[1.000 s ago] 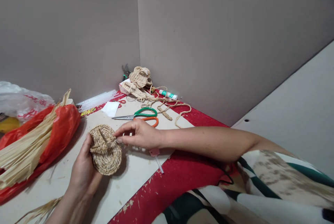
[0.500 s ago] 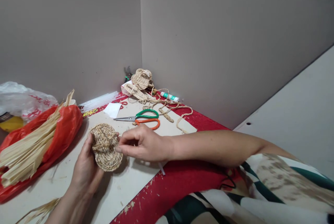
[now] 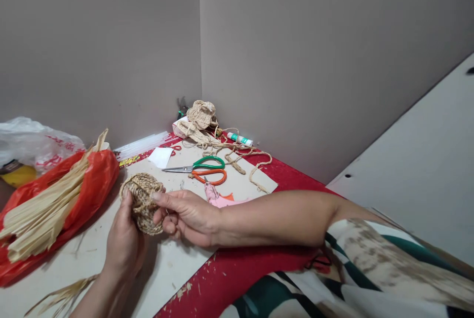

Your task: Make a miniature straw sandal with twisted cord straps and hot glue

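A small oval piece of coiled straw braid [image 3: 143, 187], with a braid running across its face, is held up above the white board. My left hand [image 3: 124, 239] grips it from the left, thumb on the near face and the other fingers behind. At its right edge, my right hand [image 3: 188, 217] has the thumb against the braid and the fingers curled beneath, closed on the piece. My right hand covers part of that edge. Scissors [image 3: 202, 167] with one green and one orange handle lie just beyond my hands.
A pink glue gun [image 3: 220, 199] lies behind my right forearm. Braided straw cord [image 3: 233, 152] tangles towards the corner, near a glue stick [image 3: 240, 139]. At the left, flat husk strips [image 3: 55, 199] lie on a red plastic bag [image 3: 103, 175]. Grey walls enclose the back.
The straw piece has tilted and shifted slightly left. My right hand has turned, its thumb now uppermost on the piece's edge. The pink glue gun has come into sight behind my forearm.
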Demonstrator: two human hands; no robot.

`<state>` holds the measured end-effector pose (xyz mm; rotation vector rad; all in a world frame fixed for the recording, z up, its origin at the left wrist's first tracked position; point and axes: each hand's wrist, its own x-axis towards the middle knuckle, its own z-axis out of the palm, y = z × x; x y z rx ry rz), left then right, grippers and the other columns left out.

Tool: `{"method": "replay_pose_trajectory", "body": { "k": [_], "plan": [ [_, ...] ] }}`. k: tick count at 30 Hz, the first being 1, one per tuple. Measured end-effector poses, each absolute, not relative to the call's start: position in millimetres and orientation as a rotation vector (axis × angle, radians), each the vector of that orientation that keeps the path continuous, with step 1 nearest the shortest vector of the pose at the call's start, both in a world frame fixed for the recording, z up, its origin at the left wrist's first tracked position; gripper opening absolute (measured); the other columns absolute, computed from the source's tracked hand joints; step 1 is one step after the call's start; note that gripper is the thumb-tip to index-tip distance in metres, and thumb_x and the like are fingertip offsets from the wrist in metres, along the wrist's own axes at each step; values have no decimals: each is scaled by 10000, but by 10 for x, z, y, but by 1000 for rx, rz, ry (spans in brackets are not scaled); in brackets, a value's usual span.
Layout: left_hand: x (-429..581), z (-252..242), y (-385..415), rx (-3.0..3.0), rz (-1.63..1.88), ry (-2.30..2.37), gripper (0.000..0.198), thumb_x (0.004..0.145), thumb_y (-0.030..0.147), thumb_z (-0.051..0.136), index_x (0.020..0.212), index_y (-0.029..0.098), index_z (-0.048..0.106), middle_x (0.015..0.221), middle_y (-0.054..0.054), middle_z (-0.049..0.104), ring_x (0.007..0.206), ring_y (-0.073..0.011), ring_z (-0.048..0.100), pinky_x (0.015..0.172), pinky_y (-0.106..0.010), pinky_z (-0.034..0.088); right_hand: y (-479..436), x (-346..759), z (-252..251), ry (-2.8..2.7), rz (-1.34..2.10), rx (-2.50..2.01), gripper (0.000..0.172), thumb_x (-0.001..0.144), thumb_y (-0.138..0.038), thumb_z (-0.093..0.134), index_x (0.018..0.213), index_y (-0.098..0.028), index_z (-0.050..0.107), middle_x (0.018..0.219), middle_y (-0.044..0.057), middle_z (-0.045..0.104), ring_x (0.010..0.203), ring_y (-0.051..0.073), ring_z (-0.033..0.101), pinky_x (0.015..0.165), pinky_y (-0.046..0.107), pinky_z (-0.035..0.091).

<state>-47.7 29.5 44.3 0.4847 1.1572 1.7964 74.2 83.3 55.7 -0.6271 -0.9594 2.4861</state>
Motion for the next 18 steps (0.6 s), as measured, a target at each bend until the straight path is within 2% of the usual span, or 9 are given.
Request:
{"method": "replay_pose_trajectory", "body": {
  "k": [7,11,15,18],
  "plan": [
    [-434,479,259,484,1824,1143,447,736,559,750,961,174,726,840,-26,740,828,-228,714,777,-336,588,806,703,634,-698,2663,-559,268,975,-357,584,874,-111,610,577,-42,605,356,28,409,379,153,272],
    [-408,499,261,460,1822,1111,413,720,545,766,903,179,709,779,-16,715,875,-239,708,801,-341,585,825,725,626,-629,2739,-511,235,1001,-303,539,910,-104,624,567,-46,601,351,28,391,387,156,254],
    [-381,509,257,429,1833,1090,400,733,527,761,938,189,702,797,-7,716,908,-231,702,832,-336,580,854,746,599,-588,2820,-450,293,1019,-289,484,835,-100,611,588,-26,621,353,39,394,390,176,251],
    [-356,530,246,428,1829,1080,404,749,521,750,954,175,712,850,-29,736,926,-240,703,846,-350,582,869,762,579,-591,2814,-393,222,1004,-228,497,886,-101,635,609,-28,632,365,38,421,400,170,254]
  ]
}}
